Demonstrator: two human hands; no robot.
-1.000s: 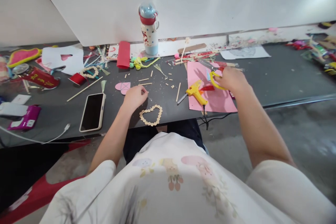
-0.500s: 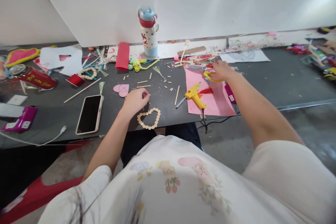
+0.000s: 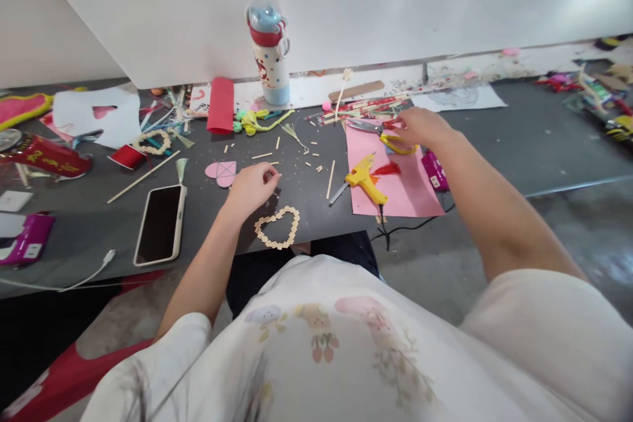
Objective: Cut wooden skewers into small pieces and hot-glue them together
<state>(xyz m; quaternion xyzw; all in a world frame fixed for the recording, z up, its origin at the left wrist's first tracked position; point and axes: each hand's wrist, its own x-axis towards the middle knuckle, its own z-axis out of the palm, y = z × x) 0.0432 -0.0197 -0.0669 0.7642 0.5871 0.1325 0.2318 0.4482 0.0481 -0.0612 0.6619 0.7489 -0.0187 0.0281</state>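
My right hand [image 3: 424, 128] has its fingers on the handles of the scissors [image 3: 364, 126], which have one yellow and one red loop. The blades lie over the top of a pink sheet [image 3: 413, 194], pointing left. On that sheet rests a yellow glue gun [image 3: 364, 179] beside a red tassel [image 3: 388, 169]. My left hand [image 3: 253, 190] is closed in a pinch above the table, and whatever its fingertips hold is too small to make out. Just below it lies a heart outline of small wooden pieces [image 3: 278, 227]. A pink paper heart [image 3: 221, 173] is at its left.
Short stick pieces and a longer stick [image 3: 330, 180] lie around the middle. A bottle [image 3: 270, 56] stands at the back. To the left are a phone [image 3: 161, 224], a red can [image 3: 47, 155] and a white cable [image 3: 99, 271]. The glue gun's black cord [image 3: 420, 224] hangs off the front edge.
The view has shifted slightly, so the table things appear further left. My right hand stays at the scissors' handles and my left hand keeps its pinch, with little movement.
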